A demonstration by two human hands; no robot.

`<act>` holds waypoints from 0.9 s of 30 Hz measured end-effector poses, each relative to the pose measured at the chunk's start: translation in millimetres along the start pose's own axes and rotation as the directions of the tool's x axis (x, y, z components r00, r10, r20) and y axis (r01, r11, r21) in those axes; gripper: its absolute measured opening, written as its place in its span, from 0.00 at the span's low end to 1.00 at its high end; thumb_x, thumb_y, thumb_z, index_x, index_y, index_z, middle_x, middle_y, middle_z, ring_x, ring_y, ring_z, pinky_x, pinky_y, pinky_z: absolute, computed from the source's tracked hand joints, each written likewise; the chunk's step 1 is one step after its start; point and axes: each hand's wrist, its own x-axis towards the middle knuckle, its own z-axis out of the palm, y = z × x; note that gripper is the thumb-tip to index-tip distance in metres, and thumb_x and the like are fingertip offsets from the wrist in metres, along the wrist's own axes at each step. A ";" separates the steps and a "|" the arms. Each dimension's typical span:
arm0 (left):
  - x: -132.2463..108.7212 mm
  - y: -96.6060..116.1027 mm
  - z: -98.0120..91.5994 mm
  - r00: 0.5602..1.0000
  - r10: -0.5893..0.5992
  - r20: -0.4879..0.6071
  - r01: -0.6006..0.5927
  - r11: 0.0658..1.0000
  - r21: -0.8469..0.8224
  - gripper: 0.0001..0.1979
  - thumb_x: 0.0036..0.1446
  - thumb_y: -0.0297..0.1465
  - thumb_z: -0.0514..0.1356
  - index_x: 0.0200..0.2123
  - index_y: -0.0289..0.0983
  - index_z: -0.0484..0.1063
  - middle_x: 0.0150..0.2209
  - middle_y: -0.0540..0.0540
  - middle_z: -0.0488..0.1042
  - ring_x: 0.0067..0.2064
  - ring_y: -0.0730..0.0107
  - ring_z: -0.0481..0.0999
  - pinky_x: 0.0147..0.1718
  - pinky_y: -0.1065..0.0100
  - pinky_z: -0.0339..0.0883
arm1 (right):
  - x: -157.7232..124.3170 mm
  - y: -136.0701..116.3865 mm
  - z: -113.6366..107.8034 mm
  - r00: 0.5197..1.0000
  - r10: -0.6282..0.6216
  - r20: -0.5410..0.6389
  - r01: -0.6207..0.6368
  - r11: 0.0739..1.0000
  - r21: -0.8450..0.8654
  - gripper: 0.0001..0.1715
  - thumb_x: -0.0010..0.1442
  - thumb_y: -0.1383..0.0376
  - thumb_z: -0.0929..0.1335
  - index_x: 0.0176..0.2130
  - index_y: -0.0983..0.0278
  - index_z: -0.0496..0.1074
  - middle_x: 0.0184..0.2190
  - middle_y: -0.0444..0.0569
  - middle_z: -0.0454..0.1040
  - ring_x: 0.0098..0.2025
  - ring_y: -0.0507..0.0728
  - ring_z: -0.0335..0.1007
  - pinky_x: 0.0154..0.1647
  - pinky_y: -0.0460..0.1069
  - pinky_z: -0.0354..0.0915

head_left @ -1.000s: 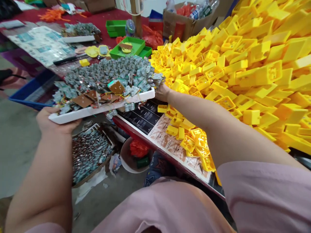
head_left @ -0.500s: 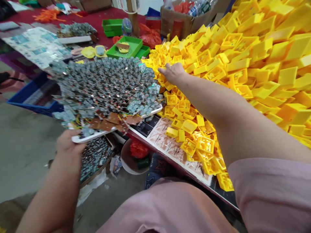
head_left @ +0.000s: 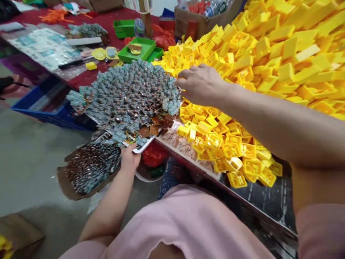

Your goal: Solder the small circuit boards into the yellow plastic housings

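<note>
My left hand (head_left: 130, 157) is closed on the near rim of a white tray (head_left: 147, 145). Heaped on this tray are small grey-blue electronic parts (head_left: 129, 93) with thin wires, and several brown boards (head_left: 153, 127) lie at its near right corner. My right hand (head_left: 202, 84) reaches over the left side of a large pile of yellow plastic casings (head_left: 229, 104). Its fingers are loosely bent and apart, with the tips beside the right edge of the grey-blue heap. Nothing shows in them, though their undersides are hidden.
Green trays (head_left: 142, 48) stand behind the heap on the red-covered table (head_left: 113, 18). A black-handled tool (head_left: 71, 63) lies to the left. Below are a blue crate (head_left: 48, 108), a cardboard box (head_left: 64, 183) of similar parts and a bucket (head_left: 147, 176). The table edge (head_left: 188, 160) runs before me.
My left hand and the loaded tray have moved right, closer to the yellow pile. My right hand has shifted slightly right, its fingers more bent. Some near casings have shifted right along the table.
</note>
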 end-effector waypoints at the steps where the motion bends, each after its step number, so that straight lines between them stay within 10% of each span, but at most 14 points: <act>1: 1.8 -0.5 -0.2 1.000 -0.012 -0.004 0.012 1.000 -0.014 0.18 0.35 0.33 0.63 0.36 0.40 0.72 0.40 0.46 0.81 0.54 0.52 0.80 0.61 0.47 0.71 | -25.9 -1.5 -0.6 0.999 -0.042 -0.026 0.042 0.999 0.002 0.24 0.75 0.63 0.56 0.58 0.70 0.73 0.59 0.55 0.74 0.63 0.71 0.69 0.61 0.70 0.66; 6: 2.1 6.7 6.3 0.999 -0.051 0.015 0.052 0.996 -0.074 0.14 0.36 0.33 0.61 0.32 0.43 0.70 0.44 0.51 0.82 0.61 0.59 0.75 0.66 0.55 0.68 | -194.2 -7.7 11.8 0.969 0.108 -0.221 -0.082 0.989 0.125 0.26 0.76 0.51 0.55 0.55 0.54 0.76 0.58 0.47 0.77 0.56 0.62 0.78 0.56 0.63 0.74; 11: -1.8 24.8 8.9 0.984 -0.056 0.170 0.071 0.994 -0.085 0.13 0.38 0.33 0.64 0.33 0.47 0.74 0.48 0.57 0.82 0.66 0.59 0.71 0.65 0.59 0.69 | -337.4 -54.7 55.6 0.672 0.627 -0.394 -0.569 0.778 0.267 0.13 0.70 0.54 0.65 0.50 0.44 0.77 0.45 0.45 0.84 0.42 0.57 0.83 0.37 0.54 0.77; 15: -20.5 21.4 -14.1 0.962 -0.160 0.220 0.169 0.985 -0.022 0.14 0.45 0.46 0.62 0.36 0.50 0.74 0.48 0.54 0.82 0.65 0.54 0.72 0.58 0.52 0.74 | -369.6 -108.8 106.6 0.586 0.777 -0.230 -0.701 0.628 0.336 0.16 0.71 0.55 0.63 0.47 0.51 0.80 0.45 0.50 0.83 0.43 0.61 0.83 0.41 0.56 0.78; 19: -63.7 -6.9 -32.9 0.929 -0.236 0.283 0.140 0.937 0.321 0.16 0.48 0.50 0.58 0.32 0.46 0.71 0.31 0.46 0.77 0.40 0.58 0.80 0.38 0.56 0.76 | -370.2 -146.2 140.7 0.549 0.819 -0.166 -0.706 0.560 0.434 0.20 0.72 0.55 0.61 0.53 0.54 0.78 0.53 0.53 0.80 0.53 0.62 0.80 0.54 0.59 0.76; 23: -112.5 -27.7 11.1 0.852 -0.094 0.515 -0.147 0.901 0.408 0.11 0.44 0.42 0.68 0.30 0.43 0.77 0.27 0.48 0.74 0.31 0.62 0.75 0.40 0.55 0.75 | -364.4 -135.7 155.3 0.632 0.745 -0.216 -0.660 0.662 0.355 0.38 0.66 0.44 0.68 0.66 0.60 0.68 0.70 0.63 0.62 0.71 0.71 0.61 0.68 0.70 0.63; 26: -128.0 -27.0 84.6 0.679 0.106 0.727 -0.444 0.847 0.291 0.13 0.41 0.41 0.73 0.32 0.45 0.84 0.47 0.43 0.81 0.59 0.49 0.75 0.69 0.50 0.58 | -340.3 -102.9 160.4 0.764 0.615 -0.197 -0.567 0.784 0.252 0.53 0.58 0.37 0.71 0.71 0.58 0.61 0.75 0.65 0.49 0.76 0.78 0.44 0.71 0.79 0.46; 27: -127.1 -25.7 109.9 0.447 0.190 0.874 -0.708 0.673 0.216 0.16 0.47 0.45 0.70 0.40 0.47 0.85 0.59 0.43 0.77 0.68 0.45 0.67 0.74 0.45 0.45 | -328.6 -91.7 162.2 0.803 0.572 -0.167 -0.530 0.814 0.238 0.56 0.56 0.35 0.72 0.72 0.57 0.59 0.76 0.64 0.47 0.77 0.79 0.41 0.71 0.81 0.41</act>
